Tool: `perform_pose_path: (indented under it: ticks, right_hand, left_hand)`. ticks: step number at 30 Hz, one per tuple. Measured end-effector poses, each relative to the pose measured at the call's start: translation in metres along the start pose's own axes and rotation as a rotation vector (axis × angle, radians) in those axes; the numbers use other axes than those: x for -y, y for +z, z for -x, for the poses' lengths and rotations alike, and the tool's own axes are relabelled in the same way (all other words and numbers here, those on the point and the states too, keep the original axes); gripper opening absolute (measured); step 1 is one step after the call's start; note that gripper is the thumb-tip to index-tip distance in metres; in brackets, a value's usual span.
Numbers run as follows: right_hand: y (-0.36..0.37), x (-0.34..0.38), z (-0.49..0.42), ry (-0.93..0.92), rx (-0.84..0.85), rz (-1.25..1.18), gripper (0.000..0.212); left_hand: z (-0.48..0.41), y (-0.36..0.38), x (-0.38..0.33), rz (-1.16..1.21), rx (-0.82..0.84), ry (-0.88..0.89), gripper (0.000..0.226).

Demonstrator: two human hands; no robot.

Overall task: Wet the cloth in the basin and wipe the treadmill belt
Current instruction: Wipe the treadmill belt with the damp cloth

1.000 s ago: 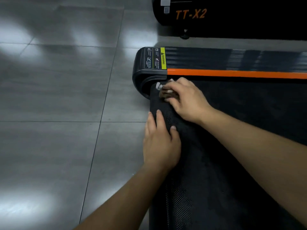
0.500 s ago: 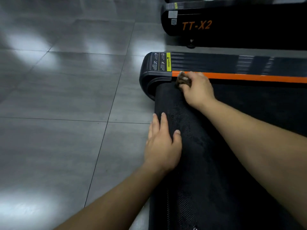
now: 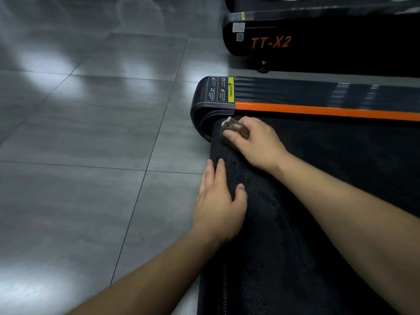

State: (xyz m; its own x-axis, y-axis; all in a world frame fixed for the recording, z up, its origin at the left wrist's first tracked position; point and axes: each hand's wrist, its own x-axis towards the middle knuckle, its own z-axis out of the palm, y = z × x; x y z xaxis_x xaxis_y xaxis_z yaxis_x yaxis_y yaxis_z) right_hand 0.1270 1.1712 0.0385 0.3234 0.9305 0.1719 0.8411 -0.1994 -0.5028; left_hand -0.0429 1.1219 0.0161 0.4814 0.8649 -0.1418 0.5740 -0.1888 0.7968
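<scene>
Cloth [image 3: 235, 128], a small brown and white wad, sits bunched under the curled fingers [image 3: 231, 135] of the right hand [image 3: 254, 142], which grip it and press it onto the treadmill belt [image 3: 295, 223] at its rounded end. Just beyond those fingers the belt meets a black end cap [image 3: 200, 110]. Past the knuckles an orange stripe [image 3: 318, 111] runs along a dark ribbed side rail [image 3: 295, 92]. A warning label [image 3: 221, 89] with a yellow band lies on the rail, farther out from the fingertips. The left hand [image 3: 220, 201] rests on the belt's end nearer the person, fingers straight and close together over the curved edge, thumb laid on the belt top; it holds nothing. The two hands are near each other but apart. The belt is black with a fine dotted texture, dull and patchy around both hands. Left of the left fingers spreads a floor [image 3: 91, 155] of large grey tiles with thin dark joints, glossy, with soft white reflections of lights. Beyond the rail, well apart from the fingers, stands a second machine [image 3: 341, 30], black, lettered TT-X2 in orange, on the same floor.
</scene>
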Motion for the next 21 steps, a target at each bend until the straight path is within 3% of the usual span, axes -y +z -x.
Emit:
perform_pose_path:
  ticks: [3,5,8,13,17,21]
  right_hand:
    - [-0.011,-0.01,-0.014,0.122,-0.112,0.043,0.038]
    - [-0.016,-0.01,-0.019,0.087,-0.149,-0.067,0.034]
    - [-0.012,-0.004,-0.008,-0.125,-0.119,-0.057,0.023]
    - [-0.007,0.001,0.005,-0.047,-0.01,0.24,0.051]
    - [-0.008,0.004,0.008,0.0,-0.012,0.378,0.053]
    - [-0.013,0.004,0.001,0.034,0.036,0.363,0.049]
  left_hand:
    - [0.001,-0.001,0.0,0.0,-0.003,0.005,0.073]
    - [0.001,-0.001,0.0,0.005,-0.004,0.004,0.072]
    - [0.0,0.0,0.0,0.023,-0.003,0.006,0.073]
    - [-0.001,0.002,0.001,0.026,-0.014,0.006,0.073]
    - [-0.001,0.002,0.003,0.042,-0.007,0.009,0.074]
    - [0.0,0.0,0.002,0.046,-0.002,0.005,0.073]
